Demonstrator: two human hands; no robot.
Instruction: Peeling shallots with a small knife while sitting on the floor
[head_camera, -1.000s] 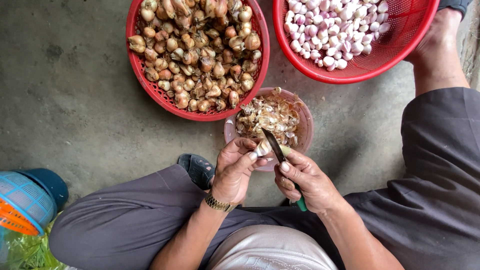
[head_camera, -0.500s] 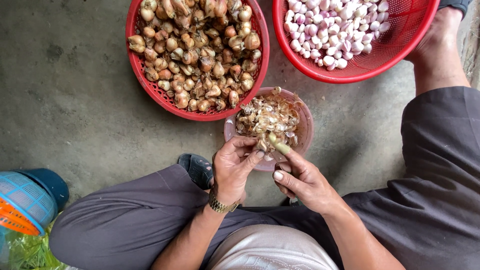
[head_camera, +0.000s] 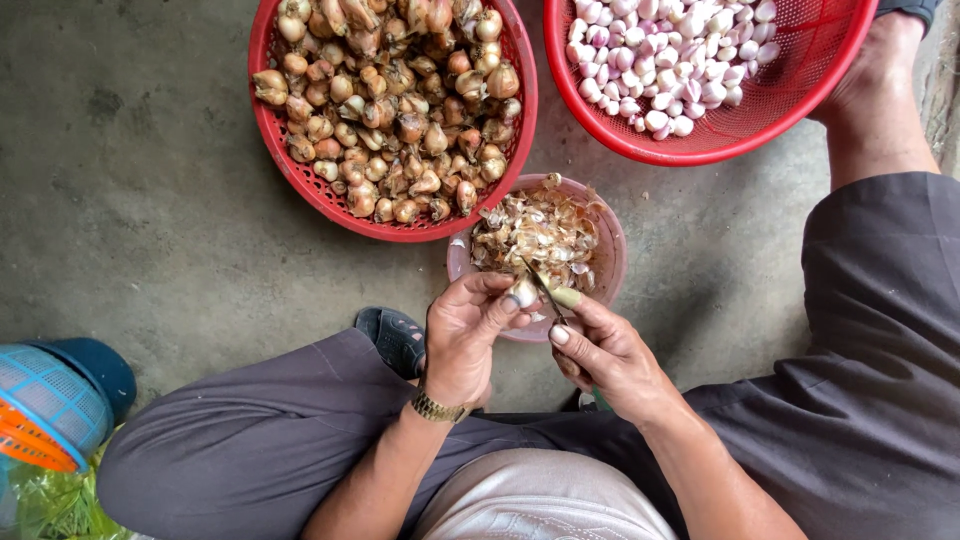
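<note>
My left hand (head_camera: 468, 335) pinches a small pale shallot (head_camera: 522, 293) between thumb and fingers, just over the near rim of a pink bowl (head_camera: 612, 262). My right hand (head_camera: 605, 352) grips a small knife (head_camera: 543, 288), its blade tip laid against the shallot. The pink bowl is heaped with dry peelings (head_camera: 535, 235). A gold watch sits on my left wrist. The knife's handle is mostly hidden inside my fist.
A red basket (head_camera: 290, 170) of unpeeled brown shallots stands beyond my left hand. Another red basket (head_camera: 800, 85) with peeled pink-white shallots stands at top right, beside my bare right foot (head_camera: 875, 90). A dark sandal (head_camera: 392, 338) shows under my left leg. A blue and orange basket (head_camera: 45, 410) sits at lower left.
The knife blade has swung from lying across my fingers to pointing at the shallot in my left hand. Both hands stay over the bowl's near rim.
</note>
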